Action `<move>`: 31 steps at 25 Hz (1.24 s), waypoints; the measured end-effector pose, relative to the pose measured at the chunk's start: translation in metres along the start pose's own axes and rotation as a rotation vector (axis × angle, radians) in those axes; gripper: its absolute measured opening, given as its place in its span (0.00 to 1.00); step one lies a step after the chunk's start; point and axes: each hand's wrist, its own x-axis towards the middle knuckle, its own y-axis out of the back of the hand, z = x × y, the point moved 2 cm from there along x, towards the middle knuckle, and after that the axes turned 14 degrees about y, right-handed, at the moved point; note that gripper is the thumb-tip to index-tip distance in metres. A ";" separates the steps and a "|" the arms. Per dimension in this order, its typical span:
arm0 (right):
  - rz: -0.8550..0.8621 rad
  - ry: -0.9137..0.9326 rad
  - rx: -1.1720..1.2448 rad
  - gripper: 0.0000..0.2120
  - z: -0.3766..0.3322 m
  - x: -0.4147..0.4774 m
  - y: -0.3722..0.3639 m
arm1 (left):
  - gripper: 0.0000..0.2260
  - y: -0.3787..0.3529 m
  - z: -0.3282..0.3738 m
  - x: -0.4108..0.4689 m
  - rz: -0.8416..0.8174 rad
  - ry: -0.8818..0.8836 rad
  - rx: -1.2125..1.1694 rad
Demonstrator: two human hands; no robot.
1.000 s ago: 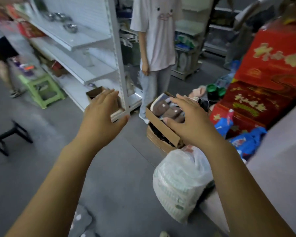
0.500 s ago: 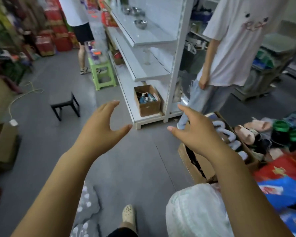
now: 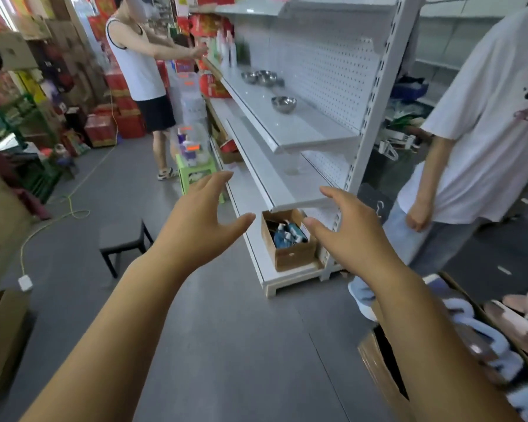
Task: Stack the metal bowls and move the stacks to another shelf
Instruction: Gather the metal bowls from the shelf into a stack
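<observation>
Metal bowls sit on an upper white shelf (image 3: 302, 132) of a pegboard rack. One bowl (image 3: 283, 104) stands alone toward the near end. Farther back, a cluster of bowls (image 3: 261, 77) sits close together. My left hand (image 3: 200, 220) and my right hand (image 3: 346, 231) are stretched out in front of me, well short of the rack and below the bowls' shelf. Both hands have fingers spread and hold nothing.
A person in a white T-shirt (image 3: 482, 123) stands right of the rack's end. Another person (image 3: 141, 77) reaches toward the far shelves. A cardboard box (image 3: 290, 254) sits on the bottom shelf. A black stool (image 3: 121, 239), a green stool (image 3: 195, 175) and a slipper box (image 3: 476, 345) stand on the floor.
The view has swung left and up, bringing the rack and bowls nearer the centre. Both hands stay spread and empty.
</observation>
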 end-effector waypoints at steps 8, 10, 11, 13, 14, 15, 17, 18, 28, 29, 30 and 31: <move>-0.033 -0.068 -0.009 0.29 0.056 0.134 -0.062 | 0.35 -0.020 -0.041 0.166 -0.002 -0.033 -0.014; -0.034 -0.080 -0.001 0.30 0.077 0.174 -0.078 | 0.35 -0.034 -0.052 0.208 -0.005 -0.020 -0.011; -0.034 -0.064 0.012 0.30 0.086 0.194 -0.087 | 0.35 -0.041 -0.056 0.230 -0.002 -0.017 -0.016; -0.039 -0.021 0.049 0.30 0.102 0.240 -0.106 | 0.34 -0.053 -0.058 0.279 0.016 -0.015 -0.029; -0.045 -0.006 0.072 0.29 0.111 0.268 -0.115 | 0.33 -0.057 -0.056 0.309 0.032 -0.019 -0.038; -0.052 -0.001 0.089 0.29 0.119 0.296 -0.122 | 0.32 -0.059 -0.054 0.337 0.046 -0.026 -0.047; -0.064 0.012 0.087 0.29 0.135 0.352 -0.130 | 0.31 -0.059 -0.050 0.391 0.077 -0.037 -0.062; -0.065 0.025 0.053 0.28 0.144 0.378 -0.133 | 0.31 -0.060 -0.051 0.415 0.093 -0.035 -0.061; -0.056 -0.174 -0.107 0.31 0.243 0.552 -0.203 | 0.31 -0.113 -0.113 0.607 0.025 -0.049 -0.048; -0.053 -0.220 -0.115 0.32 0.252 0.566 -0.214 | 0.31 -0.118 -0.123 0.629 0.004 -0.065 -0.048; -0.046 -0.264 -0.119 0.33 0.259 0.579 -0.224 | 0.31 -0.123 -0.131 0.651 -0.019 -0.083 -0.048; -0.035 -0.309 -0.120 0.33 0.266 0.591 -0.233 | 0.31 -0.127 -0.138 0.671 -0.047 -0.107 -0.048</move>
